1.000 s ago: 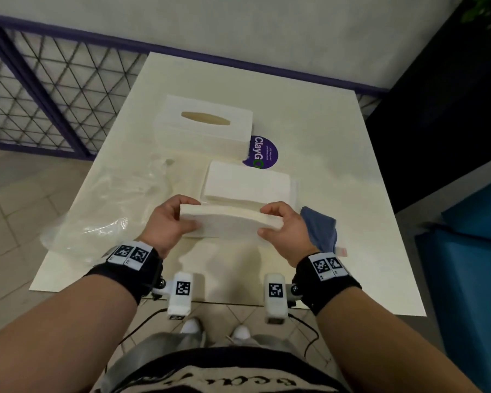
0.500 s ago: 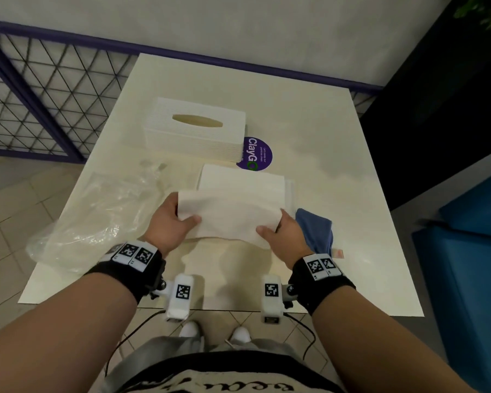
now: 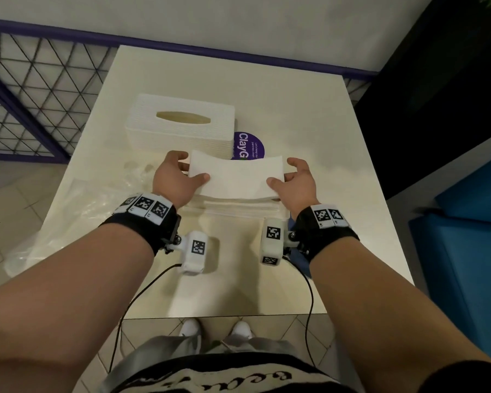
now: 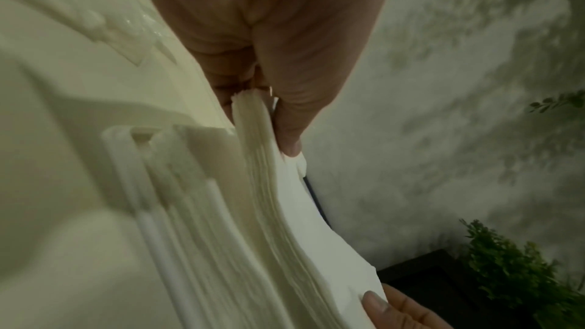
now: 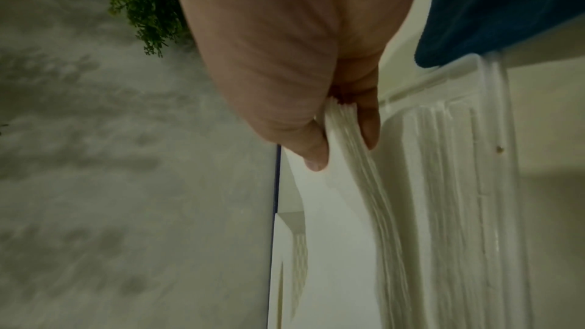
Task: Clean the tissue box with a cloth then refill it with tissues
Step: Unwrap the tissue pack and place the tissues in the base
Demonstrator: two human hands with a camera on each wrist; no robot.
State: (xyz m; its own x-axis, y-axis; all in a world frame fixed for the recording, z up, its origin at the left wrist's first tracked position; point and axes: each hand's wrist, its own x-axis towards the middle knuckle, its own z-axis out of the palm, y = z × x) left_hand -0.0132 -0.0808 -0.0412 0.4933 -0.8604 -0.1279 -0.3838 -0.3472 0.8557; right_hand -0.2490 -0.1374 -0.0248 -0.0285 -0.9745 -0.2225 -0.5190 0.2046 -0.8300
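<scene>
A stack of white tissues (image 3: 236, 177) hangs sagging between both hands, above another tissue pile (image 3: 238, 207) lying on the table. My left hand (image 3: 179, 177) pinches its left end, thumb on top and fingers beneath, as the left wrist view shows at the tissues (image 4: 278, 209). My right hand (image 3: 295, 177) pinches the right end of the tissues (image 5: 357, 171) the same way. The white textured tissue box (image 3: 182, 126) stands just beyond, its oval slot facing up. The blue cloth (image 5: 506, 9) lies by my right wrist, mostly hidden in the head view.
A crumpled clear plastic wrapper (image 3: 77, 211) lies on the left part of the cream table (image 3: 309, 114). A purple round sticker (image 3: 248, 146) sits right of the box. A purple-framed mesh fence (image 3: 31, 89) is on the left, blue seating (image 3: 465, 236) on the right.
Both hands carried the tissue stack forward from the table's near side, over the lying pile and toward the box. The stack turned flat and now sags in the middle.
</scene>
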